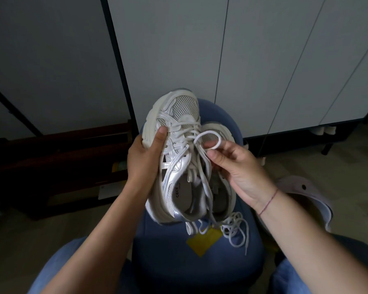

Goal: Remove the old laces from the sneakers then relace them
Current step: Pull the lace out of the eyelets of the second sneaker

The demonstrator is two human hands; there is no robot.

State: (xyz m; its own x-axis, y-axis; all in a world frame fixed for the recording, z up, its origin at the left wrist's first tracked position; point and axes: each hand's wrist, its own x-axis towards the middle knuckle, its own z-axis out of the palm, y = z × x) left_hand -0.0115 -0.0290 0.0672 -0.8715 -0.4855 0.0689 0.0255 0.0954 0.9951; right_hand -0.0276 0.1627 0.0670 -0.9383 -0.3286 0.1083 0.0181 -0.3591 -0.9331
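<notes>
Above the blue stool (pixel 200 268) I see both hands at work. My left hand (pixel 145 158) is clamped on the upper sneaker (pixel 179 115): fingers wrapped under its sole, thumb pressed on the side of the upper, toe pointing away from me. My right hand (pixel 238 170) has thumb and forefinger pinched together on a loop of that shoe's white lace (pixel 208 136), the other fingers loosely curled; a thin red thread (pixel 268 202) circles that wrist.

I count two white mesh sneakers. The second sneaker (pixel 227 132) sits on the stool, just under and right of the held one. There are two laces that I can see: the one threaded in the held shoe, and a loose lace (pixel 236 228) heaped on the stool's near right side, beside one yellow tag (pixel 204 240).

My knees in blue jeans (pixel 57 264) flank the stool's near edge. Right of the stool a pale clog (pixel 306 194) lies on the beige floor (pixel 359 177). Left of it stands dark wooden furniture (pixel 62 158), and beyond it pale cabinet doors (pixel 263 60).
</notes>
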